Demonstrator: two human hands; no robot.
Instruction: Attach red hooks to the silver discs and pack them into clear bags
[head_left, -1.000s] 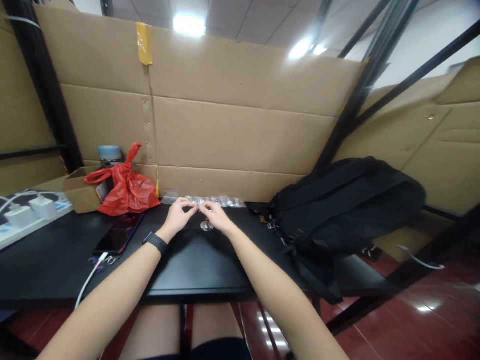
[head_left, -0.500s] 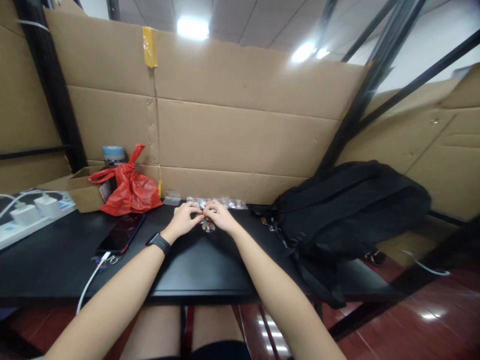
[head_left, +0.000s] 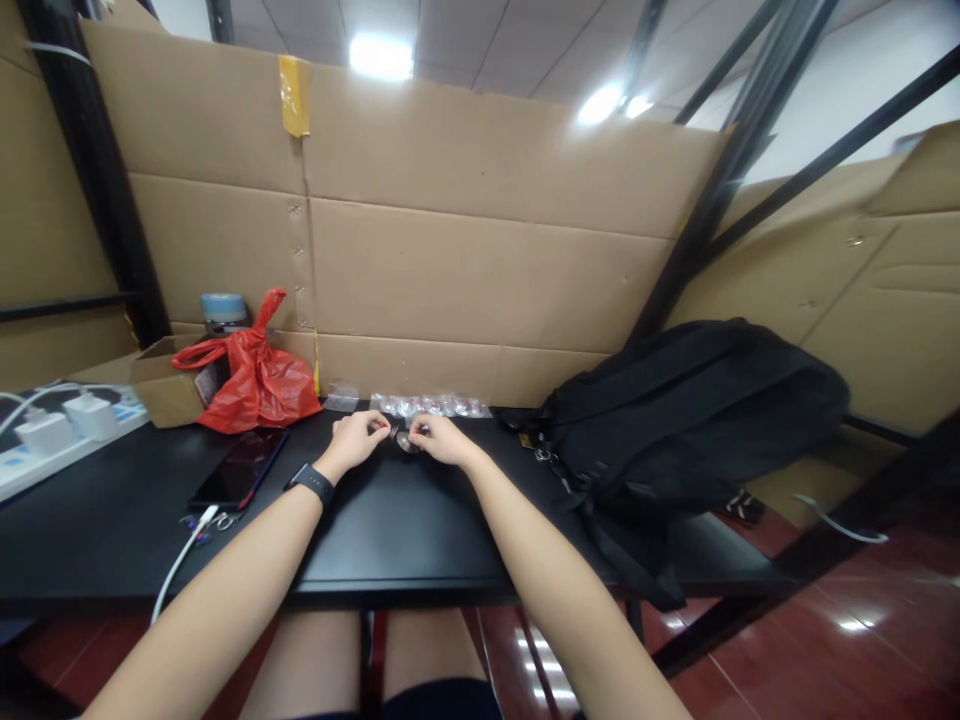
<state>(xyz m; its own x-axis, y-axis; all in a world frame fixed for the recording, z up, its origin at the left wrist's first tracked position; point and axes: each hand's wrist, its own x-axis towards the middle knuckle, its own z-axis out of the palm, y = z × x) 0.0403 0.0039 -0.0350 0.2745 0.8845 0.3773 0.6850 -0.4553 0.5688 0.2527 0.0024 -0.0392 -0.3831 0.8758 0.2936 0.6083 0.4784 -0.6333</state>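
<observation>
Above the black table [head_left: 390,540], my left hand [head_left: 358,438], with a dark watch [head_left: 311,483] at its wrist, is closed in a pinch. A small, thin, dark reddish piece [head_left: 394,432] shows at its fingertips, too small to name. A little to the right, thumb and fingers of my right hand [head_left: 441,438] pinch a small shiny round metal disc [head_left: 406,442]. A narrow gap separates the two pieces. Behind the hands lies a row of small clear plastic packets [head_left: 431,405] holding shiny and red bits.
A black backpack [head_left: 705,420] fills the right side. Left are a phone [head_left: 238,470] on a white cable [head_left: 174,565], a tied red plastic bag [head_left: 259,375], an open cardboard box [head_left: 161,385] and a power strip [head_left: 112,420] with chargers. A cardboard wall [head_left: 465,270] stands behind.
My hands were together at the shiny metal piece; now they are slightly apart. The left has shifted left with the thin piece, while the disc stays with the right and has risen slightly.
</observation>
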